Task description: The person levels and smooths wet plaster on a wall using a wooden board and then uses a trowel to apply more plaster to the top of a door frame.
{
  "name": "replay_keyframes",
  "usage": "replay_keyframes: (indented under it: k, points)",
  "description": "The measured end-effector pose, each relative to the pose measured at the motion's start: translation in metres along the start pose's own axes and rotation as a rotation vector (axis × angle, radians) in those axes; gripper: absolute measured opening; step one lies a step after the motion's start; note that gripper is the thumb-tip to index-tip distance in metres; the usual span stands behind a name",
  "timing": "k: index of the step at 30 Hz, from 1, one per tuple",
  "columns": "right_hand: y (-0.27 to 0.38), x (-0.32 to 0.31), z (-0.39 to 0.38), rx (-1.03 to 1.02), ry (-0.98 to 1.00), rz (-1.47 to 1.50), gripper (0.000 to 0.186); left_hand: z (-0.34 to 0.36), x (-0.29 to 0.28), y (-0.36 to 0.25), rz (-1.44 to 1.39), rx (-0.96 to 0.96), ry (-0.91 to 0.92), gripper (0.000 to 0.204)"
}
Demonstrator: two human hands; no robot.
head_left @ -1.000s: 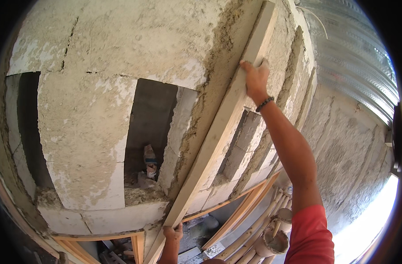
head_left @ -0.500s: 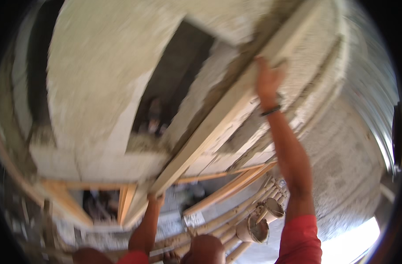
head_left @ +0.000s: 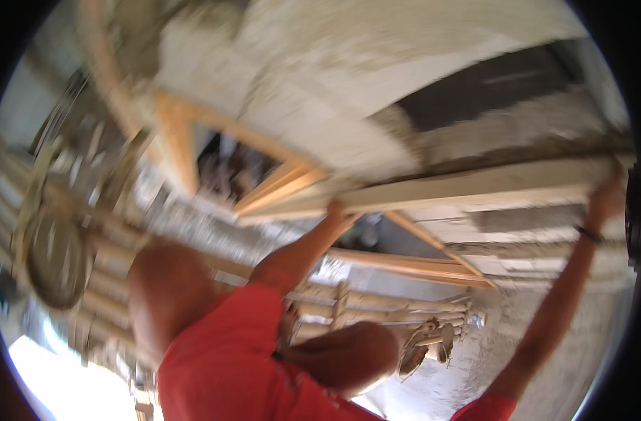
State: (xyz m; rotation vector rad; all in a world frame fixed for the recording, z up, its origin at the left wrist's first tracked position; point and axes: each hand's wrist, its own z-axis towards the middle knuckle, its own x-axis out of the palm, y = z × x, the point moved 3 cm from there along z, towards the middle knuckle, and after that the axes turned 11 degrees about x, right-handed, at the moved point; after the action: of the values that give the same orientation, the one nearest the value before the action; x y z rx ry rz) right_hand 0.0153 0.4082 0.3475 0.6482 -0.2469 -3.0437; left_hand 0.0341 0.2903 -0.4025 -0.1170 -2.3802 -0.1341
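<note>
A long pale wooden board lies along the rough, partly plastered wall, beside a strip of darker mortar. My left hand grips the board's lower edge toward its left end. Near the right rim of the view, my right hand is at the other end of the board, its fingers on the wood and blurred by motion. A dark band is on that wrist. Both arms are stretched out, the right one farther from my body.
Orange-brown wooden frames surround openings below the board. Bamboo poles form a platform under my bent knees. Mortar-stained buckets stand on the right, and a round mortar-coated pan sits on the left. A dark recess cuts into the wall.
The view has swung so that the board, steeply slanted before, now runs nearly level. My right hand, earlier flat against the board with spread fingers, is now at the right rim. My left hand keeps its grip.
</note>
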Motion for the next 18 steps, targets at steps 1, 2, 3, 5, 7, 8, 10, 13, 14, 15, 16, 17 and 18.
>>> replay_keyframes:
  k: [1,2,3,5,7,8,10,13,14,15,16,17,18]
  points:
    - [-0.003,0.005,-0.021,0.017,0.011,-0.064,0.054,0.009,-0.011,0.0,0.055,-0.042,0.033,0.045]
    - [-0.005,0.012,-0.047,0.1,-0.026,-0.149,0.055,0.017,-0.014,0.001,0.043,-0.088,0.141,0.044]
    - [-0.005,0.023,-0.074,0.266,-0.048,-0.15,0.055,0.024,-0.02,0.0,0.045,-0.093,0.189,0.043]
    - [0.019,0.04,-0.135,0.23,-0.189,0.016,0.067,0.031,-0.026,-0.001,-0.02,-0.04,0.121,0.042]
    - [0.037,0.047,-0.186,0.132,-0.141,0.56,0.079,0.031,-0.021,0.005,0.138,0.014,0.145,0.037]
    - [0.036,0.049,-0.194,0.222,-0.098,0.582,0.068,0.033,-0.012,0.012,0.08,-0.05,-0.002,0.035]
    - [0.036,0.048,-0.189,0.242,-0.061,0.708,0.049,0.03,0.003,0.024,0.172,-0.057,0.127,0.043]
    - [0.024,0.043,-0.161,0.194,-0.023,0.803,0.041,0.033,0.008,0.039,0.06,-0.074,0.13,0.043]
    - [0.02,0.039,-0.149,0.139,-0.026,0.809,0.04,0.036,0.003,0.04,0.047,-0.107,0.126,0.042]
    - [0.016,0.039,-0.141,0.152,-0.027,0.777,0.037,0.041,-0.007,0.038,0.055,-0.108,0.111,0.041]
    - [0.016,0.038,-0.137,0.13,-0.035,0.758,0.034,0.045,-0.016,0.039,0.043,-0.176,0.141,0.041]
    - [0.016,0.037,-0.132,0.107,-0.039,0.74,0.031,0.055,-0.029,0.024,0.026,-0.15,0.104,0.041]
    - [0.016,0.036,-0.128,0.104,-0.066,0.709,0.03,0.062,-0.036,0.017,-0.01,-0.192,0.111,0.041]
